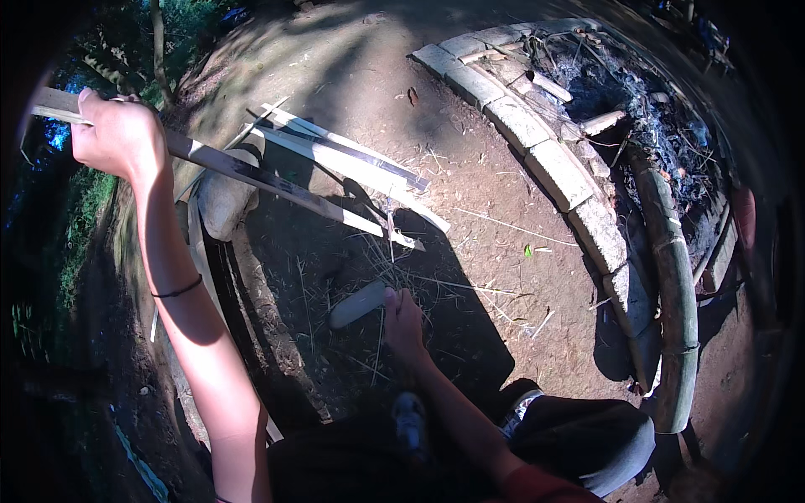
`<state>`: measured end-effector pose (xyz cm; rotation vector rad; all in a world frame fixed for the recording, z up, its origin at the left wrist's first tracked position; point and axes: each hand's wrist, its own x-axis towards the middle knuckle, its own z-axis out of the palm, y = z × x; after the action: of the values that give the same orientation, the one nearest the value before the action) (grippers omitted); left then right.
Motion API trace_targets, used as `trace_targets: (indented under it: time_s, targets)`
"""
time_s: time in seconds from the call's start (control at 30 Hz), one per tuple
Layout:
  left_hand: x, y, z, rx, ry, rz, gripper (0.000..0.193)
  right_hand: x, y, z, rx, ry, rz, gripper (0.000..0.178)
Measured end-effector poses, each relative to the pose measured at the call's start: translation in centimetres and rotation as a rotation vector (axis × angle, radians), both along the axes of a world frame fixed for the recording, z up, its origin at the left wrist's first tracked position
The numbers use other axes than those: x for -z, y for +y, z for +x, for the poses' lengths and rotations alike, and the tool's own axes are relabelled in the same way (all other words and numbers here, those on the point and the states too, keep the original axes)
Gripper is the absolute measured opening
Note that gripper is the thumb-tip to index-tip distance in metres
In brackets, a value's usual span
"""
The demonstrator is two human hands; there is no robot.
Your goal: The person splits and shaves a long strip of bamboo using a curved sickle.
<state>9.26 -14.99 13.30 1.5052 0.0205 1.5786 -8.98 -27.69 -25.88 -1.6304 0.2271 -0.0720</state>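
My left hand [122,138] is raised at the upper left, its fingers closed round a long split bamboo strip [251,173]. The strip slants down to the right, passing over a rounded stone [225,205], and its pale far end is near the middle of the view. Lower down, my right hand [404,323] is closed round the handle of what looks like a knife [391,235]. Its thin blade points up, seen nearly edge-on, close to the strip's end. Beside this hand lies a flat, round-ended piece [358,304], wood or stone, I cannot tell which.
Several pale split strips [335,159] lie on the dirt ground beyond my hands, with thin shavings [402,272] scattered around. At right, a curved stone-block border [558,176] encloses ash and charred wood [654,117]. A thick bamboo pole [673,277] leans across it. My feet are below.
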Motion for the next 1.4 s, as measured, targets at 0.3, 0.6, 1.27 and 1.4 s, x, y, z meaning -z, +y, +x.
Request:
trace_targets:
  time_s: [0.3,0.6,1.27,1.4]
  targets:
    - [-1.1,-3.0,2.7,-0.227,0.079,0.173,0.042,0.9,-1.6,-0.2,0.032,0.020,-0.076,0.035]
    - [-2.1,-4.1,5.6,-0.272,0.109,0.233,0.042,6.5,-1.0,-0.6,0.094,-0.037,-0.169,0.032]
    - [-1.6,-3.1,6.2,-0.286,0.111,0.214,0.043,3.9,-0.1,-1.1,0.083,0.144,0.296,0.033]
    - [-2.0,-3.3,5.7,-0.269,0.140,0.186,0.044,1.4,-1.2,-0.9,0.072,0.063,0.215,0.034]
